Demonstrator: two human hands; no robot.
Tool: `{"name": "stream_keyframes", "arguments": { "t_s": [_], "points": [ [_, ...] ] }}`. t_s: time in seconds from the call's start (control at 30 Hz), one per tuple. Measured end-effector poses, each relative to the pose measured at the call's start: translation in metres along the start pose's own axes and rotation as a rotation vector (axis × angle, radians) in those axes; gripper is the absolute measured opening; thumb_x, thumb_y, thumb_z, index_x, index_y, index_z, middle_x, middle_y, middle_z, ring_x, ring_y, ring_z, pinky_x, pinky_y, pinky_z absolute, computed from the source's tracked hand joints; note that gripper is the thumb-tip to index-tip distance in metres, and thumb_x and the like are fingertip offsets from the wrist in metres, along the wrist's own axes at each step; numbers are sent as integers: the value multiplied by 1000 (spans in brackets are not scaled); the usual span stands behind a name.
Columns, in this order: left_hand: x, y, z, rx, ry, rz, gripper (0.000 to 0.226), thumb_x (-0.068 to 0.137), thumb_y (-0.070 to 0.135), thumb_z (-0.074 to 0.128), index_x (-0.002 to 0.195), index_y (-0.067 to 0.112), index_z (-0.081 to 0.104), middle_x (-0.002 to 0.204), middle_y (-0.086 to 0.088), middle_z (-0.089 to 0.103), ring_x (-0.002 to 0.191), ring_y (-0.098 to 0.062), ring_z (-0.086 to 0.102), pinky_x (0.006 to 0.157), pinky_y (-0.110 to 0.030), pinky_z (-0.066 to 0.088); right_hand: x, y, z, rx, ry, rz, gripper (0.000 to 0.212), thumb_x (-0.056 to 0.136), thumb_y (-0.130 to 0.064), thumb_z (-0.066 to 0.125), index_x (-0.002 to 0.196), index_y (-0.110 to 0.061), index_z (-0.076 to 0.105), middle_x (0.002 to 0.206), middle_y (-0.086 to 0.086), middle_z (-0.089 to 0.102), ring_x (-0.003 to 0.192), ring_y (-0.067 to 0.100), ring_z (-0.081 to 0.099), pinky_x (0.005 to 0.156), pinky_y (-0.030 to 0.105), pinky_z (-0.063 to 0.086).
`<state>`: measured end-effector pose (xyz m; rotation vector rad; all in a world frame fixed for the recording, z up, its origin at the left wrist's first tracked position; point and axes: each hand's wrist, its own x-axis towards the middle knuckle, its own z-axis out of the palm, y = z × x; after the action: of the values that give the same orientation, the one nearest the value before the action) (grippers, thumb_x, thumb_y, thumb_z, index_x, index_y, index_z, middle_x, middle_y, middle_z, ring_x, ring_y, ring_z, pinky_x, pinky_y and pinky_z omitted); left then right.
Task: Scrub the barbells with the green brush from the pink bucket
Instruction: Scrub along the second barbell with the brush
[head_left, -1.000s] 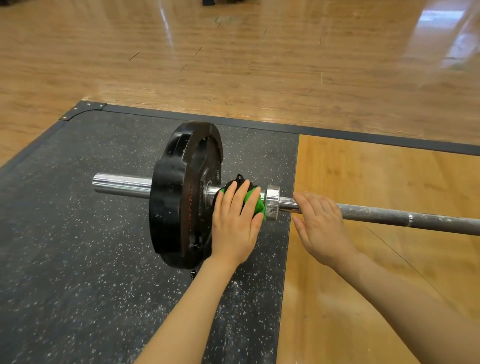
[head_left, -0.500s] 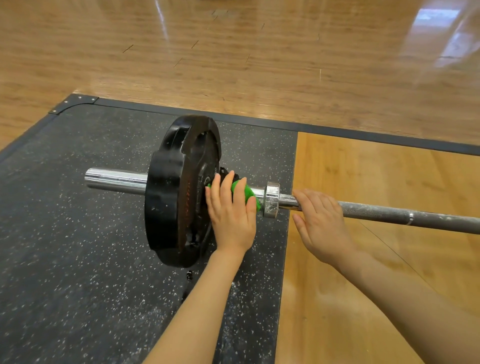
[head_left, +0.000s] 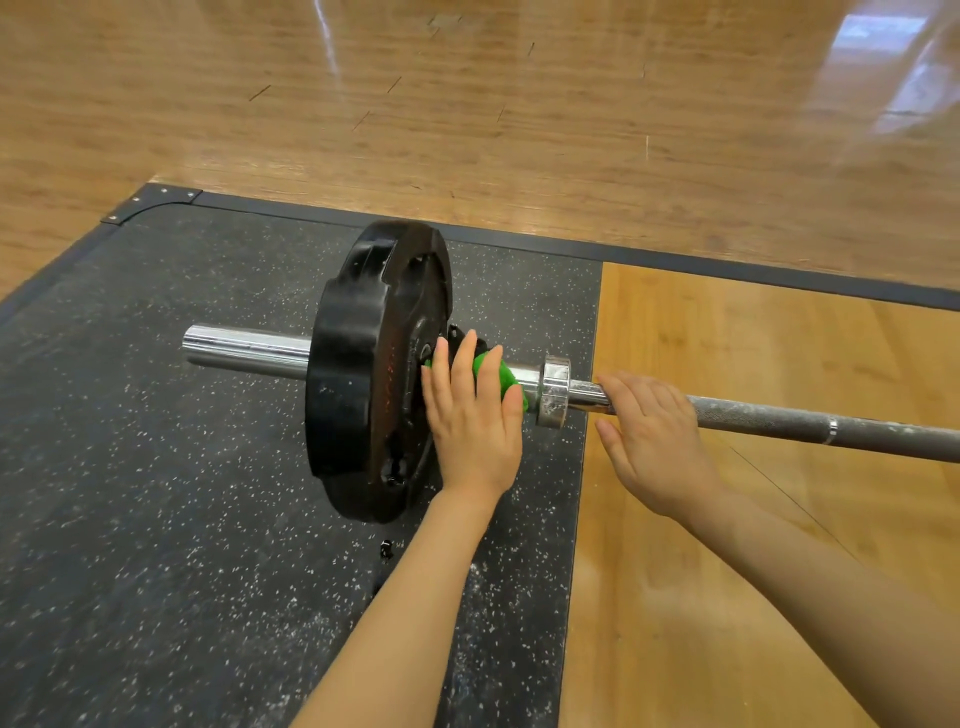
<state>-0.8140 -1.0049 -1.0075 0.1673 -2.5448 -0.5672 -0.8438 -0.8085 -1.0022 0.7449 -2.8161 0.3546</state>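
A person leans over a barbell (head_left: 779, 418) lying across a gym lifting platform, its loaded end resting on the speckled black rubber mat (head_left: 156, 519) and its grey shaft running out over the wood inlay (head_left: 727, 571) to the right. The left hand (head_left: 475, 415) grips the green brush (head_left: 501, 376), fingers wrapped over the top, and holds it against the chrome sleeve in the short stretch between the black weight plate (head_left: 363, 374) and the bar's silver collar (head_left: 555, 391) (only slivers of green show between the fingers and at the thumb side). The right hand (head_left: 654, 441) rests on the shaft just beside the collar, fingers laid over the bar; whether they close around it cannot be told from here. The plate stands upright on the mat. Glossy wooden floorboards (head_left: 519, 104) stretch beyond the platform's dark edge.
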Motion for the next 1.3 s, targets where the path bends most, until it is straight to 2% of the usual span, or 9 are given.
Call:
{"name": "stream_keyframes", "arguments": {
  "t_s": [0.17,0.37,0.5,0.67,0.87,1.03,1.13,1.2,1.3],
  "points": [
    [13,12,6,7,-50,105,48,100,39,28,131,12,52,144,-8,44,141,-31,25,118,-45,4,8,3,-2,-18,-5,-1,51,96,-37,34,134,-6,50,124,10,58,113,26,48,99,36,27],
    [-11,1,18,77,-123,143,58,99,41,26,151,16,21,160,-7,13,148,-27,0,119,-49,2,21,9,-2,-35,-30,1,53,96,-39,31,132,-6,51,117,9,60,105,27,51,92,34,27],
    [-1,-13,20,68,-56,-20,61,100,43,23,153,16,9,161,-9,-2,147,-26,-10,119,-45,-1,30,13,-3,-24,-44,1,56,96,-41,28,133,-6,51,118,9,60,107,27,53,93,33,27],
    [10,4,29,-53,-32,-98,65,100,47,16,153,10,13,161,-11,-2,146,-29,-13,118,-50,0,38,15,-2,-16,-37,16,54,97,-40,30,134,-7,50,118,7,60,106,25,51,93,32,26],
    [13,14,47,-55,-32,45,64,101,48,15,151,9,18,160,-11,3,147,-30,-10,118,-50,-4,45,17,-2,-19,-56,37,50,97,-38,36,136,-9,49,121,7,59,110,25,51,96,35,30],
    [17,10,50,-222,94,-247,68,99,50,19,152,9,7,159,-8,-12,146,-26,-17,118,-51,4,48,19,-3,-14,-53,28,54,96,-41,30,134,-8,50,117,6,60,106,25,52,92,33,28],
    [25,28,53,-423,128,-358,73,96,50,23,153,11,1,157,-2,-23,143,-23,-25,116,-34,-9,48,18,-1,-24,-43,36,57,95,-43,27,132,-8,51,115,7,61,105,25,53,92,33,28],
    [24,41,57,-467,136,-354,75,96,55,20,153,10,0,157,-2,-25,143,-25,-27,115,-30,-15,48,18,0,-30,-44,42,56,95,-43,28,132,-8,51,116,7,61,106,26,53,92,33,29],
    [10,58,66,-504,113,-284,76,96,58,17,152,11,-3,157,-3,-25,142,-27,-28,116,-43,-9,48,18,1,-31,-20,29,54,95,-41,33,128,-4,54,114,10,63,103,30,56,90,33,29]
  ]
}}
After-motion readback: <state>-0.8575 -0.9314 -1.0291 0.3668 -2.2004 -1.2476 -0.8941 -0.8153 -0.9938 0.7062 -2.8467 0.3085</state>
